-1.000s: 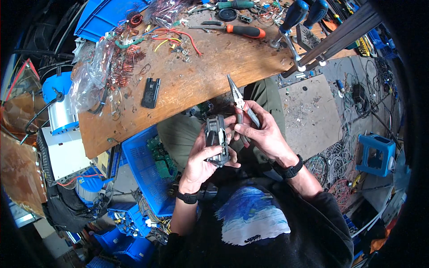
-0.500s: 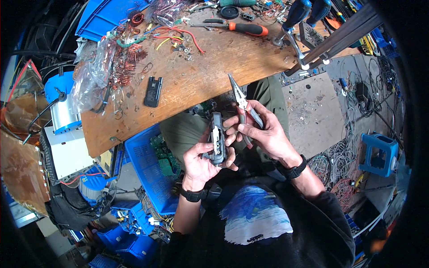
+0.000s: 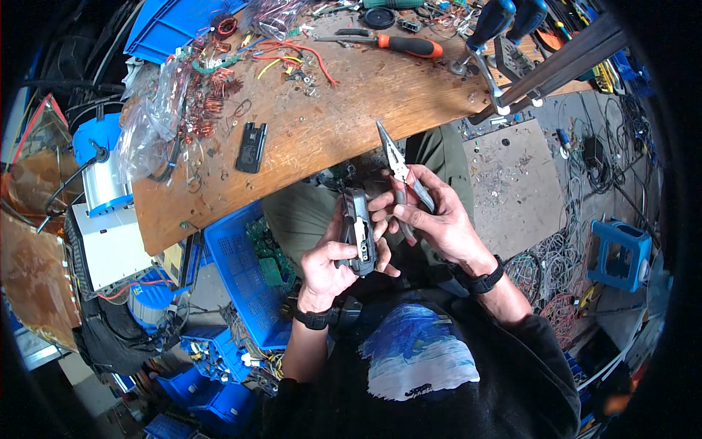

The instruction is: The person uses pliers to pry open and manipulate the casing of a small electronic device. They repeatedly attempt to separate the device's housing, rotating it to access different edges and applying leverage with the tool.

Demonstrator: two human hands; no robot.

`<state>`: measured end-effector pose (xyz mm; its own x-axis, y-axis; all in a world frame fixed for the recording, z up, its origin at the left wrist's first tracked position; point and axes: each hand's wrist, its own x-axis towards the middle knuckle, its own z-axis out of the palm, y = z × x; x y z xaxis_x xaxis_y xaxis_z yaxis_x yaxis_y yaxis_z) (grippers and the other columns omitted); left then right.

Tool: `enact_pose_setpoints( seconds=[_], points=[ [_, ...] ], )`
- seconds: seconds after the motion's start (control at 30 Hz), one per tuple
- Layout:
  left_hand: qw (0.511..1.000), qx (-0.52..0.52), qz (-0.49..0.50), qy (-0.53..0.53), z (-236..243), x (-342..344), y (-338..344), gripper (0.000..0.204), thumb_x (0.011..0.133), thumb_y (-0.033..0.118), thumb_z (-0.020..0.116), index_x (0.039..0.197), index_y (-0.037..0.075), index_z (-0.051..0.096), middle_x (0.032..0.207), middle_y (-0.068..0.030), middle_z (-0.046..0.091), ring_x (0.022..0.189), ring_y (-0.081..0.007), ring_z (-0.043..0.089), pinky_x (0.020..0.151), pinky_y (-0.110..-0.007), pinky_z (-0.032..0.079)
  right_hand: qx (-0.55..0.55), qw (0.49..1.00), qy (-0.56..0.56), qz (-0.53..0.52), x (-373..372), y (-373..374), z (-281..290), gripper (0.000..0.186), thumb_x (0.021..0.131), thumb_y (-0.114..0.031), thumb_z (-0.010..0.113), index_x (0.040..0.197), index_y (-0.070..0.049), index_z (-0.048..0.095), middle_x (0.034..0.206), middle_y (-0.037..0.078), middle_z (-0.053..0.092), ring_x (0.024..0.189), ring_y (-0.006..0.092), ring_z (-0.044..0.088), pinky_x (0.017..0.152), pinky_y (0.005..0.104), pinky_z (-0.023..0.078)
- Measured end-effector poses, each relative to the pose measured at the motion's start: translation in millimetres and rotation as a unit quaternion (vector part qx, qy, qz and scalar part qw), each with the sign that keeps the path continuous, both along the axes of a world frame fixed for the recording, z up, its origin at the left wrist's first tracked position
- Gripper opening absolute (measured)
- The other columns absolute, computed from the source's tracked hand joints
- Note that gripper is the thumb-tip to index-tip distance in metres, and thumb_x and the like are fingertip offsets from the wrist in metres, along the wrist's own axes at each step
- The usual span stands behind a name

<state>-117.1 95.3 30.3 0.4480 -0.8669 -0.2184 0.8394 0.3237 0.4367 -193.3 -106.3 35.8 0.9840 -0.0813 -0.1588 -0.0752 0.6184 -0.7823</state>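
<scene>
Above my lap, my left hand (image 3: 329,267) is closed around a dark oblong device (image 3: 359,234), whose side shows a pale strip in an opening. I cannot make out the device's exact kind. To its right, my right hand (image 3: 439,219) grips long-nose pliers (image 3: 398,167) with red and grey handles, their tips pointing up and away from me. Fingers of the right hand reach close to the device's right side; whether they touch it is unclear. On the wooden table lies a black plastic piece (image 3: 251,148).
Wires and copper coils (image 3: 212,110) clutter the wooden table's (image 3: 365,88) left side. An orange-black screwdriver (image 3: 411,46) lies at the back, with blue-handled tools (image 3: 491,22) to its right. A blue basket (image 3: 248,307) holding green circuit boards (image 3: 267,252) stands by my left leg. Cables cover the right floor.
The device in my left hand has turned, showing more of its broad dark face. My right hand and the pliers have shifted very slightly.
</scene>
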Motion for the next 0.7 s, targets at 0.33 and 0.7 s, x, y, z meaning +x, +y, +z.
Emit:
enact_pose_setpoints(
  seconds=[0.33, 0.7],
  points=[
    [0.998, 0.003, 0.056, -0.037, 3, 2, 3, 0.089, 0.071, 0.002, 0.058, 0.154, 0.016, 0.026, 0.118, -0.0172, 0.049, 0.092, -0.0369, 0.066, 0.088, -0.066, 0.059, 0.014, 0.998, 0.049, -0.025, -6, -10, 5, 0.031, 0.102, -0.006, 0.064, 0.129, -0.007, 0.050, 0.103, 0.009, 0.070, 0.089, 0.0141, 0.069, 0.067, 0.0259, 0.054],
    [0.978, 0.019, 0.185, -0.098, 9, 11, 5, 0.081, 0.062, -0.006, 0.060, 0.138, 0.018, 0.043, 0.113, -0.0107, 0.051, 0.107, -0.0330, 0.058, 0.110, -0.074, 0.038, -0.287, 0.955, 0.059, 0.053, -39, -28, 10, 0.034, 0.097, -0.007, 0.070, 0.130, 0.001, 0.062, 0.103, 0.007, 0.072, 0.094, 0.0130, 0.070, 0.081, 0.0272, 0.056]
  ],
)
